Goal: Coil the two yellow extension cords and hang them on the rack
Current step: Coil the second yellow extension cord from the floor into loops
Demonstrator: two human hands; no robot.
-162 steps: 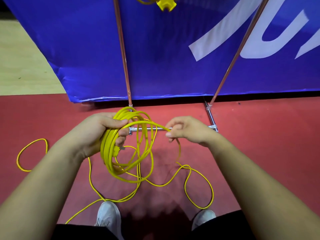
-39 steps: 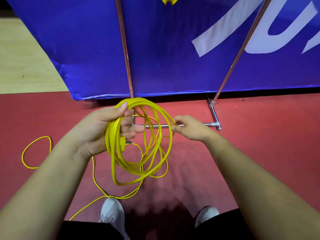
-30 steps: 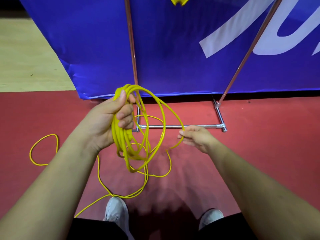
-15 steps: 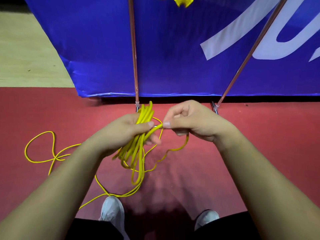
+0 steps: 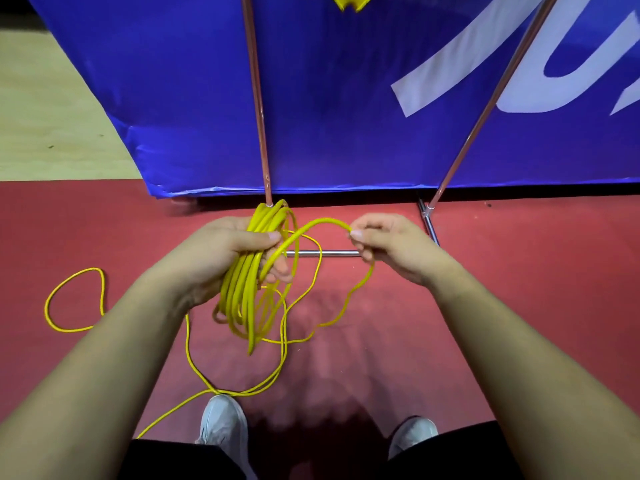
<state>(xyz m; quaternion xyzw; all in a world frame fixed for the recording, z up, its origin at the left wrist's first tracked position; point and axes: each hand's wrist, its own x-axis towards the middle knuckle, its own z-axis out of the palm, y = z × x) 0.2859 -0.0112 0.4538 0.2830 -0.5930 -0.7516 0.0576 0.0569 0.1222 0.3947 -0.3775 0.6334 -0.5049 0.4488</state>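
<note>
My left hand (image 5: 221, 258) grips a bundle of several loops of the yellow extension cord (image 5: 242, 299), held upright in front of me. My right hand (image 5: 391, 244) pinches a free stretch of the same cord, which arches from the bundle to my fingertips. The loose remainder trails down over the red floor, past my left shoe and out to a loop at the far left (image 5: 74, 299). A second yellow cord's plug end (image 5: 349, 1) hangs at the top edge, on the rack. The rack's two thin uprights (image 5: 258, 109) rise before the blue banner.
The rack's metal base bar (image 5: 322, 253) lies on the red floor (image 5: 519, 289) just behind my hands. A blue banner (image 5: 346, 98) with white lettering stands behind it. Pale wooden floor (image 5: 41, 116) shows at upper left. My two shoes (image 5: 221, 424) are at the bottom.
My right hand has drawn away to the right from my left hand, pulling out an arch of cord. The bundle stays gripped in my left hand.
</note>
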